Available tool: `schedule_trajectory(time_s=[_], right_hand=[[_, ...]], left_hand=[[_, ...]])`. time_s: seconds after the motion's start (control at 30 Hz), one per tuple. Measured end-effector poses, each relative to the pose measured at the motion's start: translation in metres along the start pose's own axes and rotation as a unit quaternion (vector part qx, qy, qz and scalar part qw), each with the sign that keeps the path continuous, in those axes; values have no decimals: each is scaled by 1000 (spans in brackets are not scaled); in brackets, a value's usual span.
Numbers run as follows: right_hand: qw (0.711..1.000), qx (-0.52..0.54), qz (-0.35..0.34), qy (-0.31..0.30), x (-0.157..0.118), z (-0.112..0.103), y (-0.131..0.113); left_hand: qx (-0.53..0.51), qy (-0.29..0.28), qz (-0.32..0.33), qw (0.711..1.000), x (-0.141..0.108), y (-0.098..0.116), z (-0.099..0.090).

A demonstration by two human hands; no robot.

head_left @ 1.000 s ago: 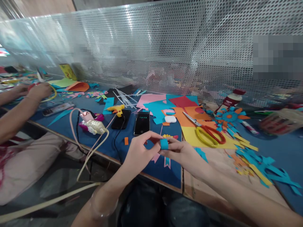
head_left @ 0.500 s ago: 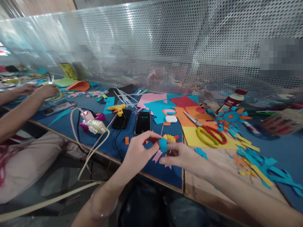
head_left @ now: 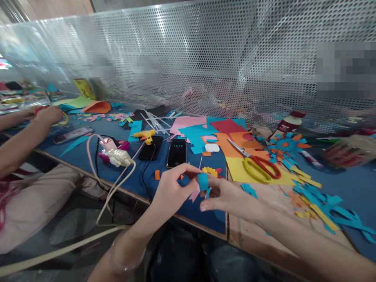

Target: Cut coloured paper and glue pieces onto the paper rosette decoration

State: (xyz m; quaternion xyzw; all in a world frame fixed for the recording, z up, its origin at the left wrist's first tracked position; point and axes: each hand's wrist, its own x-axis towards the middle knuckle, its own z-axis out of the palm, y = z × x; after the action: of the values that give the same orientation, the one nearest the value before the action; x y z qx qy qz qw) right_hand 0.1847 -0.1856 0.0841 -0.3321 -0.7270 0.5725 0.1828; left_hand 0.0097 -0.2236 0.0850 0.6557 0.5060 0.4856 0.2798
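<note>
A small blue paper strip (head_left: 203, 181) is pinched between the thumb and fingers of my left hand (head_left: 173, 184). My right hand (head_left: 227, 196) meets it from the other side, its forefinger at the strip and its thumb held apart below. A curled blue end shows under the right fingertips; whether it belongs to the same strip is unclear. Behind the hands lies a yellow fringed paper flower (head_left: 209, 171) with a red piece beside it. Pink paper (head_left: 194, 194) shows below, partly covered by my fingers.
Scissors (head_left: 255, 162) lie on coloured paper sheets (head_left: 235, 166) at right. A glue gun (head_left: 145, 136), two phones (head_left: 176, 153) and a white case (head_left: 212, 147) are beyond my hands. A cable (head_left: 117, 188) crosses the table edge. At left, another person's hands (head_left: 48, 115) hold scissors.
My right thumb and fingers have shifted slightly, and a curled blue end now shows below the strip. The other person's hands have moved left.
</note>
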Motion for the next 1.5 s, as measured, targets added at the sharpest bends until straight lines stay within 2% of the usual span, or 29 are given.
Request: schedule_trajectory(time_s=[0.17, 0.3, 0.47, 0.53, 0.6, 0.67, 0.7, 0.83, 0.9, 0.97, 1.03, 1.1, 1.23, 1.37, 1.5], right_hand=[[999, 18, -24, 25, 2, -1, 1], [999, -18, -19, -20, 0, -1, -1], [996, -79, -20, -29, -4, -4, -4], [993, -113, -18, -11, -3, -11, -6], [985, -153, -53, 62, 2, -19, -11], [957, -209, -136, 150, 10, -24, -17], [935, -248, -185, 173, 15, -25, -21], [851, -379, -315, 181, 41, -17, -26], [820, -412, -355, 178, 53, -12, -23], [804, -425, -375, 182, 64, -8, -18], [809, -418, -366, 190, 74, -6, -10], [833, -398, -333, 193, 85, -3, -1], [874, -389, -261, 131, 106, 8, 19], [863, -442, -222, 104, 117, 10, 28], [848, -472, -210, 120, 98, -21, 18]], left_hand=[[11, -4, 9, 1000, 0, 2, 0], [12, -6, 12, 1000, -2, 1, -1], [18, 7, 10, 1000, -4, -1, -5], [19, 25, -4, 999, -3, -3, -11], [43, 43, -17, 998, -1, -7, -20], [86, 52, -23, 995, 2, -11, -28], [106, 54, -24, 993, 3, -13, -32], [128, 64, -34, 989, 5, -20, -40], [114, 59, -56, 990, 5, -24, -44], [93, 46, -79, 991, 4, -30, -50], [103, 42, -85, 990, 2, -40, -58], [174, 48, -76, 981, -1, -53, -65], [349, 11, -44, 936, -7, -75, -70], [391, -15, -36, 920, -8, -81, -62], [370, -9, -35, 928, -3, -86, -55]])
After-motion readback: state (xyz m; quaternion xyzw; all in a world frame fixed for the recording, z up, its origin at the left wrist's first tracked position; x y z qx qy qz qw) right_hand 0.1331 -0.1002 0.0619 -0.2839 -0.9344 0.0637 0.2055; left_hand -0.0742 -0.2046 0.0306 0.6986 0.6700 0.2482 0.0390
